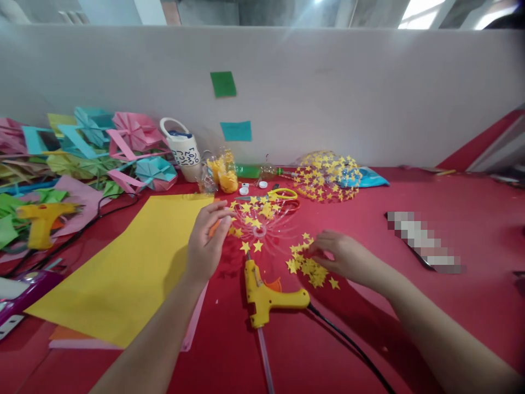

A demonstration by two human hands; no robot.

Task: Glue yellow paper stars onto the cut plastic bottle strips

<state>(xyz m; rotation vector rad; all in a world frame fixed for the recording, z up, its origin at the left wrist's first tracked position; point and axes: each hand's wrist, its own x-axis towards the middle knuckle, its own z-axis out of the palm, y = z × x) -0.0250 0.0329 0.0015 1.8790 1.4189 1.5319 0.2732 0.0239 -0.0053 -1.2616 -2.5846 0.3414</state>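
My left hand [209, 235] is at the left edge of a clear plastic piece [260, 232] with thin curved strips and yellow stars on them; its fingers look pinched together, and what they hold is too small to make out. My right hand [333, 250] reaches to a pile of loose yellow stars [314, 271], fingertips bent down at its edge, any star in them hidden. Below the plastic piece lies a yellow glue gun [258, 298], nozzle pointing away from me, with a clear glue stick in its rear.
Yellow paper sheets [135, 262] lie at left, beside colourful folded paper [135, 131] and a second glue gun [43, 221]. Scissors [283, 194], a white cup [184, 156] and a star-covered plastic dome [326, 176] stand behind. A dark flat object [422, 241] lies right.
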